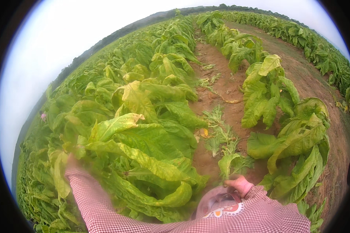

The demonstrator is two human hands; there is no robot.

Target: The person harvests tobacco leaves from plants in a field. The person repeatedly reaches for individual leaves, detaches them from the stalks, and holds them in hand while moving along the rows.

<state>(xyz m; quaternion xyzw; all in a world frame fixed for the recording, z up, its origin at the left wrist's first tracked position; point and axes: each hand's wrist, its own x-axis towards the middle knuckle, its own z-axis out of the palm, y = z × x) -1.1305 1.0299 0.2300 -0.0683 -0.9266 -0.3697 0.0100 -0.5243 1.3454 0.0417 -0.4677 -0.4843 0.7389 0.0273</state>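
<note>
My left arm, in a red-and-white checked sleeve, reaches into a large leafy plant that looks like tobacco (144, 151). Blur and leaves obscure the fingers of my left hand (71, 160), beside a hanging yellow-green leaf (60, 174). Close to my body, my right hand (240, 185) is closed around the base of a small green tobacco leaf (227, 164), which points away from me. The plant's broad leaves are green with yellowing edges, and one has a browned tip.
A reddish dirt furrow (221, 97) runs ahead between the rows, with wilted weeds (221, 134) lying on it. Another row of drooping plants (299, 139) stands close on the right. Beyond it lies a wider dirt strip (319, 85). Far left, a pink shape (43, 116) shows among the plants.
</note>
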